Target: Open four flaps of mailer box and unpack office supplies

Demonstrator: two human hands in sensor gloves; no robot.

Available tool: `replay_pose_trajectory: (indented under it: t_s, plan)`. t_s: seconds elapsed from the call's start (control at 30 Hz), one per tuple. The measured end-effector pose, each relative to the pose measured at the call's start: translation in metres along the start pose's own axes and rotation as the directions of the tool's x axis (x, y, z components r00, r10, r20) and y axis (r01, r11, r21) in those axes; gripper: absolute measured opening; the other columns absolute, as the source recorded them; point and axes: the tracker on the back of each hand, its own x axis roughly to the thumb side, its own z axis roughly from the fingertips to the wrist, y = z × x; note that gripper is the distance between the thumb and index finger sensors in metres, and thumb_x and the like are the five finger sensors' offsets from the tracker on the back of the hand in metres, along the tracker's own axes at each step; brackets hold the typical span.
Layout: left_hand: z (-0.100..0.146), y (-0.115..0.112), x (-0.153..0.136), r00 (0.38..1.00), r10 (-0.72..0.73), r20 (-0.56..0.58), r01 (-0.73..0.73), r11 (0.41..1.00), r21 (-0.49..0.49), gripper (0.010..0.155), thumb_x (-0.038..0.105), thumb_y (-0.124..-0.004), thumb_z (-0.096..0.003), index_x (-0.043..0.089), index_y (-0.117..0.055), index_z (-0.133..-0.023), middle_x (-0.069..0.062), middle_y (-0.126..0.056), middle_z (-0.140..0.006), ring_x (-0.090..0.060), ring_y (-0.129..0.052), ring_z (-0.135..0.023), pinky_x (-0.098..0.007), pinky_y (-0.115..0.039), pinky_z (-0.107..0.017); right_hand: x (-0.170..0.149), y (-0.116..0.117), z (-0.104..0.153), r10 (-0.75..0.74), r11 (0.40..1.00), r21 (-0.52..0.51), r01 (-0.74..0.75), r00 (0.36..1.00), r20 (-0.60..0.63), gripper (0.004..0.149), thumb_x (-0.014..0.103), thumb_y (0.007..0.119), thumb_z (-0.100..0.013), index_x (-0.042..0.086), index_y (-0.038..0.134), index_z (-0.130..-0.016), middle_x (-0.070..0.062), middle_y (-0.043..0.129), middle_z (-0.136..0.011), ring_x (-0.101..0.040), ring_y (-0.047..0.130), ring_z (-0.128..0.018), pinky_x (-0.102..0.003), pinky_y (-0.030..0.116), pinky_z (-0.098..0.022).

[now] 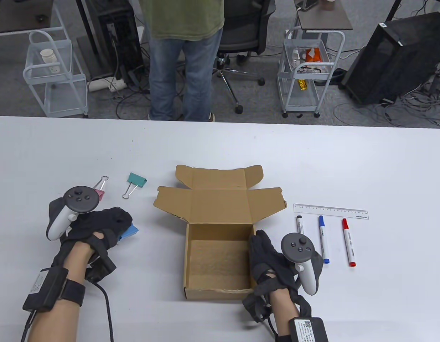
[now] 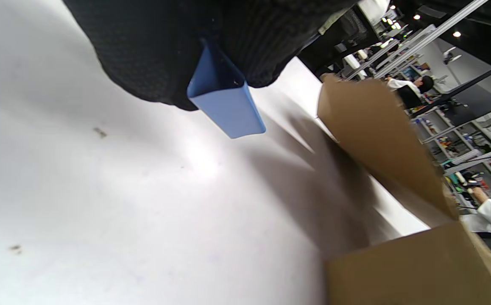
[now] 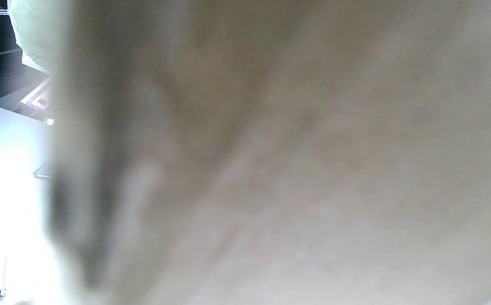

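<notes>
Cardboard mailer box (image 1: 218, 263) stands open mid-bench, flaps folded back, interior apparently empty. Ruler (image 1: 330, 211), three markers (image 1: 323, 238), teal clip (image 1: 134, 184) and pink clip (image 1: 99, 187) already lie out. Left hand (image 1: 95, 228) fingers grip a blue clip (image 2: 224, 101) low over the bench (image 1: 348, 160), likely last item. Right hand (image 1: 268, 260) holds the box's right wall.

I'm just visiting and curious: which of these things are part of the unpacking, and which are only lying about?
Job: box, blue clip in left hand, teal clip, pink clip, ruler, three markers, right hand on the box.

Lying about: carts, office chair, computer tower.
</notes>
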Motion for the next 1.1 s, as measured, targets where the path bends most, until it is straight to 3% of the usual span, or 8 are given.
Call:
replay_pose_trajectory:
  t_s: [0.3, 0.5, 0.83, 1.1]
  plan:
    - [-0.017, -0.007, -0.016, 0.998, 0.004, -0.068, -0.003, 1.000, 0.015, 0.040, 0.020, -0.081, -0.0575, 0.019, -0.078, -0.097, -0.015, -0.074, -0.101, -0.037, -0.096, -0.086, -0.047, -0.088, -0.061, 0.000, 0.000, 0.000, 0.000, 1.000, 0.005, 0.000, 1.000, 0.001, 0.069, 0.043, 0.040, -0.065, -0.003, 0.031, -0.115, -0.039, 0.046, -0.118, -0.067, 0.063, -0.094, -0.073, 0.058, -0.067]
    - [-0.019, -0.013, -0.015, 0.993, -0.065, -0.094, 0.070, 0.996, 0.050, 0.040, 0.020, -0.079, -0.0582, 0.020, -0.077, -0.098, -0.017, -0.072, -0.105, -0.038, -0.093, -0.089, -0.048, -0.085, -0.064, 0.000, 0.000, 0.000, -0.001, 1.000, 0.005, 0.001, 1.000, 0.001, 0.069, 0.043, 0.040, -0.065, -0.003, 0.031, -0.115, -0.039, 0.046, -0.117, -0.067, 0.063, -0.094, -0.073, 0.058, -0.067]
    - [-0.015, -0.022, -0.009, 0.970, -0.166, -0.175, 0.178, 0.983, 0.054, 0.048, 0.024, -0.074, -0.0594, 0.023, -0.067, -0.106, -0.025, -0.055, -0.117, -0.049, -0.070, -0.102, -0.057, -0.069, -0.073, 0.000, 0.000, 0.000, -0.001, 1.000, 0.004, 0.001, 1.000, 0.000, 0.069, 0.043, 0.040, -0.065, -0.003, 0.031, -0.115, -0.039, 0.046, -0.117, -0.067, 0.063, -0.094, -0.073, 0.058, -0.067]
    - [-0.006, -0.027, -0.001, 0.975, -0.179, -0.132, 0.190, 0.979, 0.077, 0.062, 0.037, -0.067, -0.0601, 0.011, -0.051, -0.114, -0.030, -0.038, -0.119, -0.059, -0.048, -0.107, -0.064, -0.055, -0.074, 0.000, 0.000, 0.000, 0.000, 1.000, 0.003, 0.000, 1.000, 0.000, 0.069, 0.043, 0.040, -0.065, -0.003, 0.032, -0.115, -0.039, 0.046, -0.118, -0.067, 0.063, -0.094, -0.073, 0.058, -0.067]
